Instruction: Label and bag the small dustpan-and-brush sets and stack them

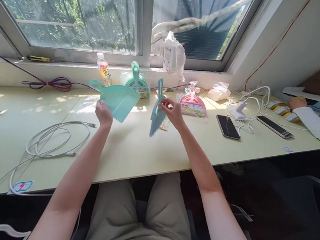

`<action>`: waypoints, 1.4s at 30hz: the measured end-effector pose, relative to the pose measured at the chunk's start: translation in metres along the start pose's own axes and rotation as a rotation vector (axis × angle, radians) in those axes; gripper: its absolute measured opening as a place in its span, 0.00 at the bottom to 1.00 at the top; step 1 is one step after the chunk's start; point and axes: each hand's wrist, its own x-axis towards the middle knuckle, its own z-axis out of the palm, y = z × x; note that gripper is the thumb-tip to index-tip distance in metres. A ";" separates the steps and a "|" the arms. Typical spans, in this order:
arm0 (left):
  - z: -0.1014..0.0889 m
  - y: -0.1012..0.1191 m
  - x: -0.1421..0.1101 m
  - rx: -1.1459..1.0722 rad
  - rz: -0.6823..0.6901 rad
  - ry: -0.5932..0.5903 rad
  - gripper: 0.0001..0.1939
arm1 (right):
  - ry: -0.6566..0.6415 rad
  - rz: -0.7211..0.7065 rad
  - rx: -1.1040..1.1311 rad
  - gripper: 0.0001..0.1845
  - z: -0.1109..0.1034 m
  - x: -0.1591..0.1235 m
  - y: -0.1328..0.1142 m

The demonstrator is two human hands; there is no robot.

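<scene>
Holding teal dustpan (120,101) in your left fingers (101,109) | teal brush (157,115) gripped in your right (169,108), above surface (132,153)

The dustpan (119,99) looks like smooth, semi-translucent plastic with a soft sheen, and the brush (158,110) has a smooth plastic handle with fine, matt bristles. The tabletop (132,148) appears smooth, with a low satin shine. Thin, clear, crinkled plastic wraps the white box (168,56) on the sill. The drink bottle (104,68) looks like smooth plastic with a printed label. The black phone (228,127) has a glossy glass-like face, the coiled white cable (39,141) a smooth rubbery or plastic coating, and the trousers (125,206) are matt, creased cloth.
</scene>
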 end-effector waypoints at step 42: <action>0.017 0.008 -0.071 0.395 0.991 -0.953 0.26 | -0.723 0.030 -0.677 0.15 0.003 -0.008 0.006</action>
